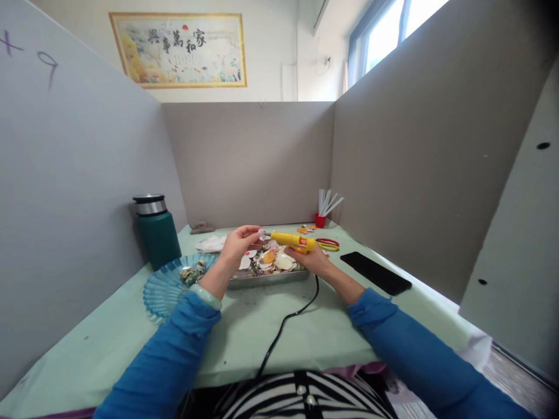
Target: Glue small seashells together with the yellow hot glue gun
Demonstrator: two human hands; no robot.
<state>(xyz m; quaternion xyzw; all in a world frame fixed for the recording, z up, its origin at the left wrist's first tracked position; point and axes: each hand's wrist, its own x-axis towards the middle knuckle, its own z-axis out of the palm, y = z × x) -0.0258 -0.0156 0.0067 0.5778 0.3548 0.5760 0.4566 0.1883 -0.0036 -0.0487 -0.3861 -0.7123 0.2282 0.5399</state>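
Observation:
My left hand [238, 244] is raised over a metal tray [262, 280] full of seashells, its fingertips pinched on a small pale shell [261, 234]. My right hand [311, 259] grips a yellow glue gun [292, 240] whose nozzle points left, almost touching that shell. An orange light glows on the gun's handle. Its black cord [283, 326] runs down across the table toward me.
A blue glass dish [166, 288] with small shells sits left of the tray, a green flask [156, 230] behind it. A black phone [375, 272] lies to the right, red and yellow scissors [327, 243] and a red cup of sticks [322, 216] beyond. Grey partitions enclose the table.

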